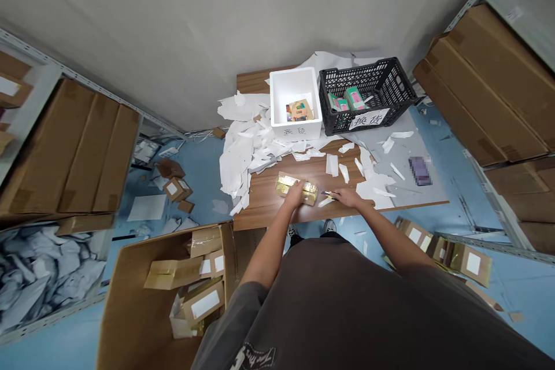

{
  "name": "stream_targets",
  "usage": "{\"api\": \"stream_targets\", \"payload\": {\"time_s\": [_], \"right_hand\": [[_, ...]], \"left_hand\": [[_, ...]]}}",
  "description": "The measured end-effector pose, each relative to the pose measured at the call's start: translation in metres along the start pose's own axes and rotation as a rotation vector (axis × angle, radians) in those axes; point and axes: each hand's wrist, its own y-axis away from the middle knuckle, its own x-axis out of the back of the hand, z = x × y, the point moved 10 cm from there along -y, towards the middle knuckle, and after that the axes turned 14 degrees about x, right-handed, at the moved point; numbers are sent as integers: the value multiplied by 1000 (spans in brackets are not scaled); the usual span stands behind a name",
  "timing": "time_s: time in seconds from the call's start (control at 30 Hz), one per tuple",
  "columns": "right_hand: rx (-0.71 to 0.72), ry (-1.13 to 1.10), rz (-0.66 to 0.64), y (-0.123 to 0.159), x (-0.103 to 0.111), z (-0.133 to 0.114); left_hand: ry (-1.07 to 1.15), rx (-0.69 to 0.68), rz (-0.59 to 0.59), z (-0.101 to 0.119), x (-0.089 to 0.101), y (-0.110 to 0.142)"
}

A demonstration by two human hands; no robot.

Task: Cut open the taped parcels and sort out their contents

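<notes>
My left hand (295, 193) grips a gold foil-wrapped package (309, 192) lying on the wooden table (260, 214), near the table's front edge. My right hand (349, 198) lies just to the right, holding a small utility knife (329, 194) with its blade end toward the package. The blade is too small to see clearly. Torn white paper scraps (237, 153) are heaped to the left of my hands, and more lie to the right.
A white foam box (295, 89) holding a small carton and a black plastic crate (368, 89) with green-and-pink boxes stand at the table's back. Beside the table are an open cardboard box (165, 324) of parcels, brown cartons on metal shelves, and parcels on the floor.
</notes>
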Motion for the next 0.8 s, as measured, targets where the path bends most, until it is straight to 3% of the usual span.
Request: {"api": "stream_targets", "payload": {"time_s": [0.1, 0.23, 0.47, 0.67, 0.8], "right_hand": [[-44, -163, 136, 10, -11, -5], [-102, -281, 252, 15, -26, -16], [15, -209, 245, 10, -28, -47], [-96, -62, 166, 9, -23, -38], [-119, 18, 134, 2, -22, -48]], "left_hand": [[-33, 48, 38, -9, 13, -9], [-130, 128, -21, -21, 15, -27], [-149, 93, -11, -22, 17, -37], [-138, 104, 131, -19, 17, -18], [-106, 130, 183, -17, 9, -1]]}}
